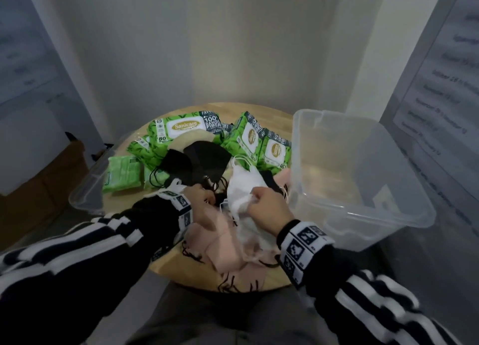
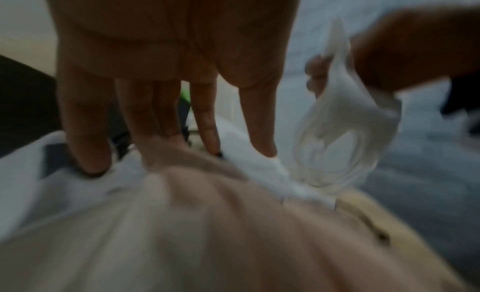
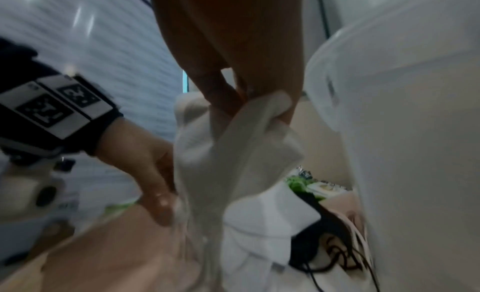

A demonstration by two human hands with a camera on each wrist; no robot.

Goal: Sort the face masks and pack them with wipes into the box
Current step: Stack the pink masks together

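Observation:
Masks lie piled on a round wooden table (image 1: 278, 112): black masks (image 1: 204, 160) in the middle, white masks (image 1: 245, 186) beside them, pink masks (image 1: 220, 243) nearest me. My right hand (image 1: 255, 202) pinches a crumpled white mask (image 3: 233, 152) and lifts it a little above the pile; its ear loop (image 2: 335, 152) dangles. My left hand (image 1: 201, 200) reaches into the pile with straight fingers (image 2: 88, 132), their tips pressing on pink and white fabric (image 2: 207, 214). Green wipes packs (image 1: 181, 127) lie at the back. The clear plastic box (image 1: 363, 215) stands at the right.
More green wipes packs (image 1: 259, 145) lean near the box; a small green pack (image 1: 121, 173) lies at the left. A clear lid (image 1: 88, 189) hangs off the table's left edge. Walls stand close behind. A cardboard box (image 1: 51, 178) sits on the floor at the left.

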